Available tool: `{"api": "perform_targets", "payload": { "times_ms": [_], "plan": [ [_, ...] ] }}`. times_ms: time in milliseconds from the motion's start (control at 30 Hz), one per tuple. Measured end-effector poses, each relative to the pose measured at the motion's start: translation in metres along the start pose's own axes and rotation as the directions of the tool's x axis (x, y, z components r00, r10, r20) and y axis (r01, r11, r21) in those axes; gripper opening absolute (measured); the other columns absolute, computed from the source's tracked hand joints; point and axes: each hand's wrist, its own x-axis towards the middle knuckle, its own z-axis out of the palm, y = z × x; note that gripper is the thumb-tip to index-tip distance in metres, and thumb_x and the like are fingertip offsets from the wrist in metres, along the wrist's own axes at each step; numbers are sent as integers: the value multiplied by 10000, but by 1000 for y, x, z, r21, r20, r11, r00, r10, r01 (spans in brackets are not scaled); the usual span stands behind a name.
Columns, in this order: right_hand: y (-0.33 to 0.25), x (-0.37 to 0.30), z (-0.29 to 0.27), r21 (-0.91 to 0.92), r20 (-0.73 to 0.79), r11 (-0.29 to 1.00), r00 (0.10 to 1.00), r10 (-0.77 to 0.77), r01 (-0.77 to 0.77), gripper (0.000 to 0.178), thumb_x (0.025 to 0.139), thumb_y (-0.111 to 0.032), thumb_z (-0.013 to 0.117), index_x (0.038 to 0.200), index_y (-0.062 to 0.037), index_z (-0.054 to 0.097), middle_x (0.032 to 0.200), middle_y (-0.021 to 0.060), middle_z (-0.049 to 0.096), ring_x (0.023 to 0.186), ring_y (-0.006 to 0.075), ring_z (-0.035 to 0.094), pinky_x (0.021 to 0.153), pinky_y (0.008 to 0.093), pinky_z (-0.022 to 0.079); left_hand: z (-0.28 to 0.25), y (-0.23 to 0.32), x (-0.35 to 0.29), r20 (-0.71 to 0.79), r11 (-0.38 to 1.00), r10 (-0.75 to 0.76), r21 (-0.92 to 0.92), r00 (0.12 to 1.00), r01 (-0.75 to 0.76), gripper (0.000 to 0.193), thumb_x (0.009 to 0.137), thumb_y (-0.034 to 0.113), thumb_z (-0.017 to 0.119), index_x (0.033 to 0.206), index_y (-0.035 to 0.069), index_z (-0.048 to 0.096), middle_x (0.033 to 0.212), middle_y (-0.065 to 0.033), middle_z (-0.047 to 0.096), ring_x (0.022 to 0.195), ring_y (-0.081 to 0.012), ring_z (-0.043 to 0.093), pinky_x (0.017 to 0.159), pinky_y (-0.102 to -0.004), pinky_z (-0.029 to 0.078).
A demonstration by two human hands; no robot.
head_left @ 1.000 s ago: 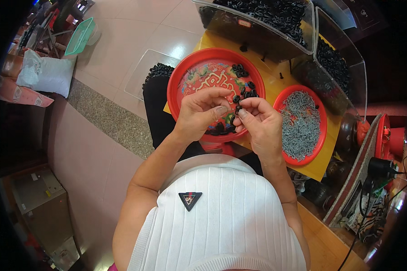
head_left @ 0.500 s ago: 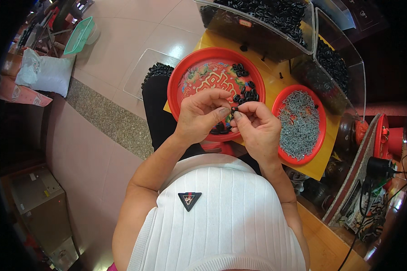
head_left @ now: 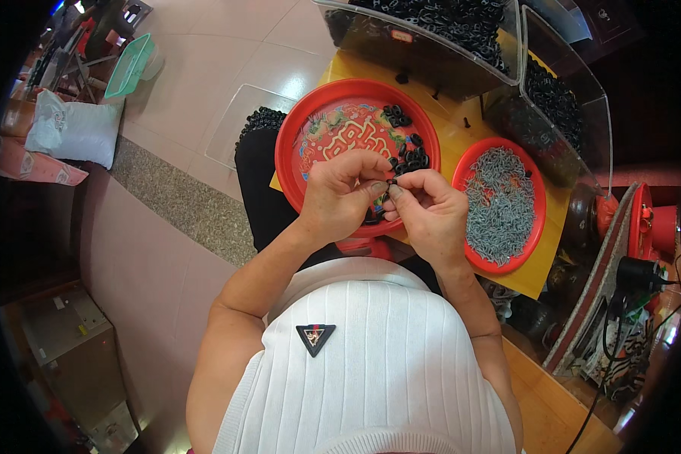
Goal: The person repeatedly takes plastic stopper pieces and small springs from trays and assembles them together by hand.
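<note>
Right hand (head_left: 437, 218) moved nearer left hand (head_left: 336, 193); its fingers (head_left: 422, 180) pinch a black piece (head_left: 391, 181).

Over the near right part of a large red tray (head_left: 286, 151), the right hand (head_left: 433, 216) pinches a small black part (head_left: 391, 182) in its grip. The left hand (head_left: 342, 198) is just beside it, contact unclear. Black pieces (head_left: 412, 157) lie along the tray's right side. Right of it, on the yellow bench (head_left: 536, 276), a smaller red tray (head_left: 540, 208) holds grey screws (head_left: 499, 219). Clear bins (head_left: 408, 59) of black parts stand beyond.
</note>
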Motion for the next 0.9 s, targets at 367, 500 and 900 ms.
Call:
{"api": "perform_targets", "payload": {
  "times_ms": [367,500,900],
  "plan": [
    [16,16,-12,58,-47,998,999,22,-20,55,794,19,538,847,32,533,725,67,581,608,108,587,525,223,505,4,-14,17,-8,988,-44,150,999,45,165,725,-65,574,887,-33,568,787,-79,610,718,-91,576,610,-220,468],
    [22,20,-23,136,-135,990,989,59,-40,66,798,14,536,856,40,520,747,66,570,614,119,586,531,220,508,-8,-12,40,18,957,-51,287,999,44,226,746,-66,551,967,-19,570,858,-82,605,774,-115,575,670,-223,466],
    [37,25,-31,453,-17,869,972,233,-200,169,802,-13,521,963,39,530,750,62,560,609,102,553,535,203,477,-18,-57,123,559,237,162,778,813,-582,248,583,-11,589,827,30,594,804,-139,507,781,-321,482,679,-377,413]
  ]
}}
